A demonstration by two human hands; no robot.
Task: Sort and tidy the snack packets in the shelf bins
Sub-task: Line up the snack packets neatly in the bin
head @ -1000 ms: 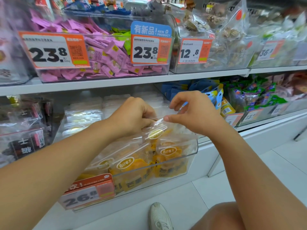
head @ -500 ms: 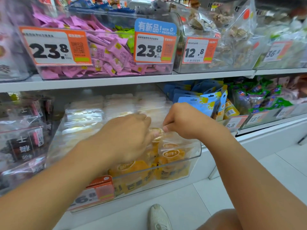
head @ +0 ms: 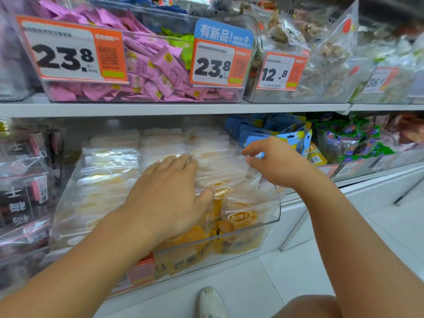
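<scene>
In the middle of the frame sits the clear plastic shelf bin (head: 252, 228) on the lower white shelf, packed with rows of clear snack packets with yellow-orange contents (head: 238, 223) standing on edge. The left hand (head: 169, 193) lies flat across the tops of the packets left of centre, fingers straight and spread, palm down; its grip encloses nothing, and it seems to be pressing the rows level so they stay upright and lined up. The right hand (head: 277, 164), right of centre, hovers over the bin's back right corner with its fingers loosely curled; thumb and forefinger are close together near a packet top, but whether they actually pinch anything cannot be told from this view. It looks placed to pull a stray packet straight while the other hand steadies the stack.

Behind the right hand, a neighbouring bin holds blue card-backed packets (head: 273, 129), which probably stay apart from the yellow ones. In the upper left of the frame, a clear bin of pink sachets (head: 146, 67) carries an orange-and-white price label reading 23.8 (head: 68, 51). The front packets lean slightly, so the tidying appears unfinished.
</scene>
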